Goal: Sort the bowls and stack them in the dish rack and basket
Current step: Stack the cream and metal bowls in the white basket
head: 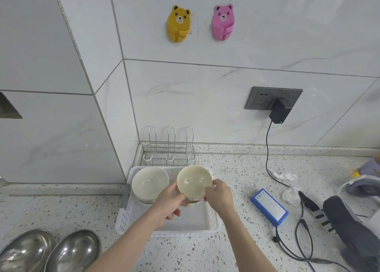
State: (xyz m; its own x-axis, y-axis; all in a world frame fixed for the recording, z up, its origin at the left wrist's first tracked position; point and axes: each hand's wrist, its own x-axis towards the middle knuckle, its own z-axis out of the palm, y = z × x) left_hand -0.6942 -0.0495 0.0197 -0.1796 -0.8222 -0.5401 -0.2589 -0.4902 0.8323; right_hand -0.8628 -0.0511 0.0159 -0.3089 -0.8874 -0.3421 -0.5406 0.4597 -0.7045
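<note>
Steel bowls [51,251], two, side by side at the near left edge of the speckled worktop [236,164], open side up. Beyond them, white perforated plastic basket [213,218], set near the corner of the tiled wall. Left hand [168,201] and right hand [221,195] held over the basket, both gripping one cream ceramic bowl [194,182]: left fingers [174,215] curled beneath its underside with the thumb at the near left rim, right fingers [209,189] pinching the right rim. Held bowl tilted, its inside turned toward the camera, above the right half of the basket. Second cream bowl [150,182] upright in the far left part of the basket, apparently atop a stack of like bowls, just beside the held one. Right of the basket, well apart: blue battery pack [269,206], black cables, crumpled tissue [283,176], grey headset gear at the frame edge. Behind the basket, touching the corner, wire dish rack [169,152] with three upright loops. On the wall, grey socket [261,100] with black adapter [279,112] plugged in; higher up, yellow bear holder [178,24] and pink bear holder [223,23].
</note>
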